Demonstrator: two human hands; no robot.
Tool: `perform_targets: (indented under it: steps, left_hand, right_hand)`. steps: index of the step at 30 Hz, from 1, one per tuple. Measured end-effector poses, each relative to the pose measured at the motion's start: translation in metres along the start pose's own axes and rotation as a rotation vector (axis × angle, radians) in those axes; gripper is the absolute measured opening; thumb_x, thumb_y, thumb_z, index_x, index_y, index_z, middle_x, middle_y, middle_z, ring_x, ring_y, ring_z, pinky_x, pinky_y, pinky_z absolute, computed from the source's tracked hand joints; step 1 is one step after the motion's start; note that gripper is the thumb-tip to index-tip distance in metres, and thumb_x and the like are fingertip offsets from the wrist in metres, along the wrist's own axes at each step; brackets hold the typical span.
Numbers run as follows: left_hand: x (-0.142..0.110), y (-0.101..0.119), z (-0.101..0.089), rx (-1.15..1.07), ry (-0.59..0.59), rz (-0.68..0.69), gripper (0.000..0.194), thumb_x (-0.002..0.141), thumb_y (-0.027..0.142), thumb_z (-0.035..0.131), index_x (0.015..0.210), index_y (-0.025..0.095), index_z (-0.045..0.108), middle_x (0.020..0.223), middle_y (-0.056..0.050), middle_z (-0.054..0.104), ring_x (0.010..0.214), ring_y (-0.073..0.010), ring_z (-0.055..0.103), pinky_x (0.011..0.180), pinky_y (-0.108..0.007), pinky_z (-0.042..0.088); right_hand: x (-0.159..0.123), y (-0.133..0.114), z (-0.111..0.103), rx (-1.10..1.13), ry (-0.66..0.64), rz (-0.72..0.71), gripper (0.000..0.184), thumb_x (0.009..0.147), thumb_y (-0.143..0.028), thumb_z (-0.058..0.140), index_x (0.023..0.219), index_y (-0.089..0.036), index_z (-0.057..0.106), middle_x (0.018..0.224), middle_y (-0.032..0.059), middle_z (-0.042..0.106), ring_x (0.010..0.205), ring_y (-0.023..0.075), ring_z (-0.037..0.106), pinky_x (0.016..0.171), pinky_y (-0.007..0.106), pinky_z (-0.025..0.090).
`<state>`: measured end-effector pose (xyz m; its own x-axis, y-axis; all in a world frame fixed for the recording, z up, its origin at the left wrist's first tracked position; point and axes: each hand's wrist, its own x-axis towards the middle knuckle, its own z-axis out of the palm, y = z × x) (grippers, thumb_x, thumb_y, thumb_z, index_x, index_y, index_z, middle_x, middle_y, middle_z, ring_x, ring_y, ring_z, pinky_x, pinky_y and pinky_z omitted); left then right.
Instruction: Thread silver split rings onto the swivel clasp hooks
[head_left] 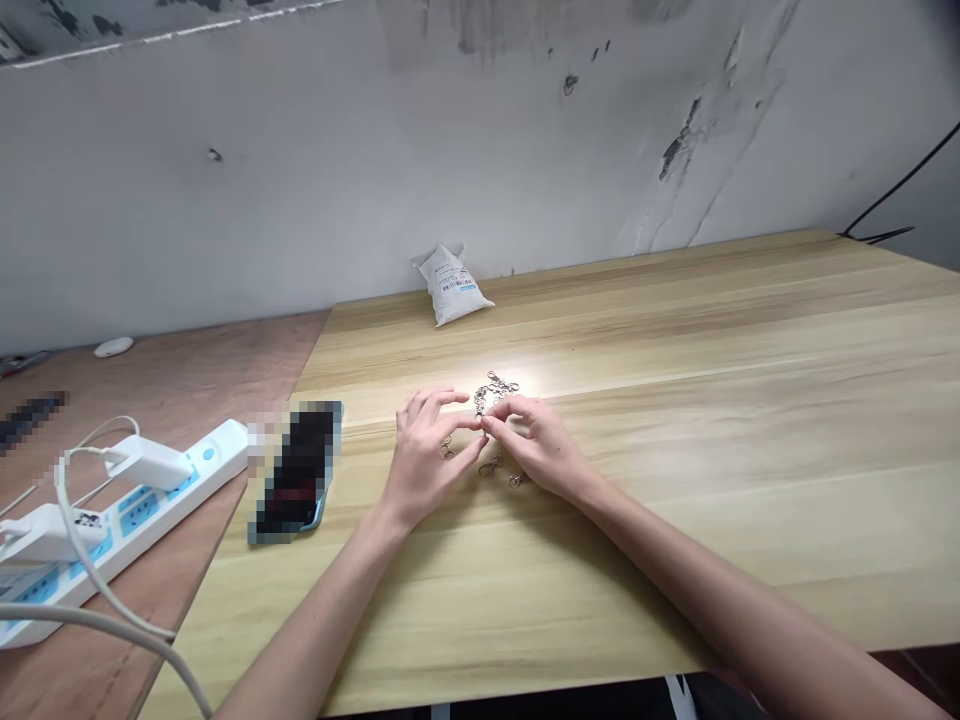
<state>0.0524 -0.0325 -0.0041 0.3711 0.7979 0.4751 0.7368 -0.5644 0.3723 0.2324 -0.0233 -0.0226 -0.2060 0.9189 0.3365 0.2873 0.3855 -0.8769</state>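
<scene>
A small metal clasp (480,411) sits between the fingertips, long axis running near to far. The right hand (547,448) pinches it from the right, fingers nearly closed; the left hand (424,455) curves in, thumb and forefinger slightly parted, its grip unclear. Shiny looped clips (490,467) lie around them on smooth, wood-grained board (675,420).

Center: the left hand (427,450) and right hand (536,440) partly hide a metal piece (481,408), too small to make out. Left: phone (300,470) pixelated; power strip (210,457) cut off. Upper center: parcel (454,286) print unreadable. Bottom: 2 forearms (322,610) cropped.
</scene>
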Motion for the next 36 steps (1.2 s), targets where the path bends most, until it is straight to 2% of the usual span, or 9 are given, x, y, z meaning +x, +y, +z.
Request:
perform_targets:
  steps: [2,5,9,14,17,24,29,32,36]
  left_hand:
    - [0.000,0.001,0.000,0.005,0.017,0.011,0.008,0.088,0.028,0.061,0.090,0.027,0.069,0.119,-0.003,0.064,0.121,-0.0240,0.052,0.111,-0.049,0.028]
    - [0.000,0.001,-0.001,0.004,0.029,0.013,0.009,0.088,0.026,0.060,0.086,0.026,0.069,0.117,-0.003,0.064,0.120,-0.0243,0.053,0.110,-0.049,0.029]
    - [0.001,0.000,-0.002,-0.010,0.031,0.000,0.010,0.088,0.023,0.060,0.085,0.025,0.069,0.119,-0.003,0.063,0.121,-0.0245,0.052,0.106,-0.046,0.034]
    - [0.001,-0.003,-0.003,-0.013,0.030,0.003,0.010,0.087,0.020,0.059,0.087,0.025,0.068,0.120,-0.004,0.062,0.121,-0.0244,0.052,0.110,-0.047,0.030]
    - [0.001,-0.004,-0.003,-0.008,0.028,0.016,0.011,0.086,0.019,0.059,0.086,0.025,0.068,0.120,-0.004,0.062,0.121,-0.0244,0.051,0.109,-0.047,0.030]
    - [0.001,-0.005,-0.004,-0.013,0.023,-0.003,0.009,0.089,0.026,0.060,0.091,0.027,0.069,0.119,-0.004,0.062,0.117,-0.0243,0.052,0.101,-0.043,0.037]
    - [0.002,-0.006,-0.005,-0.087,0.032,-0.134,0.010,0.086,0.031,0.065,0.079,0.024,0.067,0.120,-0.004,0.062,0.119,-0.0259,0.051,0.105,-0.049,0.035]
    - [0.003,-0.007,-0.006,-0.276,-0.021,-0.226,0.011,0.085,0.031,0.065,0.078,0.024,0.068,0.121,-0.004,0.061,0.121,-0.0246,0.052,0.107,-0.048,0.037]
    - [0.005,-0.009,-0.005,-0.461,-0.103,-0.311,0.010,0.085,0.031,0.064,0.084,0.025,0.072,0.126,-0.006,0.060,0.121,-0.0231,0.055,0.107,-0.045,0.042]
  right_hand:
    - [0.000,-0.002,0.000,0.095,-0.013,0.055,0.021,0.090,-0.034,0.056,0.079,-0.018,0.064,0.082,0.0049,0.069,0.080,0.0179,0.062,0.069,0.030,0.048]
    - [0.002,-0.003,-0.001,0.183,-0.046,0.079,0.023,0.090,-0.036,0.057,0.080,-0.017,0.065,0.081,0.0051,0.069,0.077,0.0170,0.062,0.071,0.031,0.049]
    - [0.002,-0.002,-0.003,0.273,-0.104,0.103,0.023,0.091,-0.038,0.056,0.084,-0.017,0.063,0.072,0.0014,0.062,0.067,0.0138,0.058,0.062,0.027,0.046]
    - [-0.001,-0.001,-0.007,0.221,-0.227,0.089,0.026,0.093,-0.039,0.054,0.101,-0.018,0.067,0.069,-0.0013,0.057,0.055,0.0101,0.044,0.051,0.024,0.036]
    - [-0.001,0.000,-0.009,0.209,-0.276,0.075,0.028,0.092,-0.041,0.056,0.101,-0.019,0.071,0.068,-0.0008,0.058,0.055,0.0103,0.045,0.051,0.024,0.036]
    - [-0.001,0.006,-0.004,0.217,-0.270,0.059,0.029,0.091,-0.041,0.057,0.090,-0.017,0.072,0.075,0.0027,0.065,0.058,0.0119,0.051,0.053,0.025,0.039]
    - [-0.002,0.004,-0.001,0.005,-0.125,-0.108,0.022,0.092,-0.035,0.056,0.089,-0.019,0.071,0.072,0.0019,0.065,0.057,0.0115,0.049,0.055,0.025,0.039]
    - [-0.002,0.003,-0.001,-0.200,-0.047,-0.275,0.017,0.093,-0.028,0.056,0.087,-0.019,0.070,0.066,0.0001,0.062,0.059,0.0117,0.050,0.064,0.028,0.039]
    - [-0.001,0.004,0.000,-0.344,0.004,-0.394,0.016,0.093,-0.021,0.055,0.085,-0.019,0.069,0.065,-0.0013,0.061,0.059,0.0111,0.051,0.067,0.027,0.037]
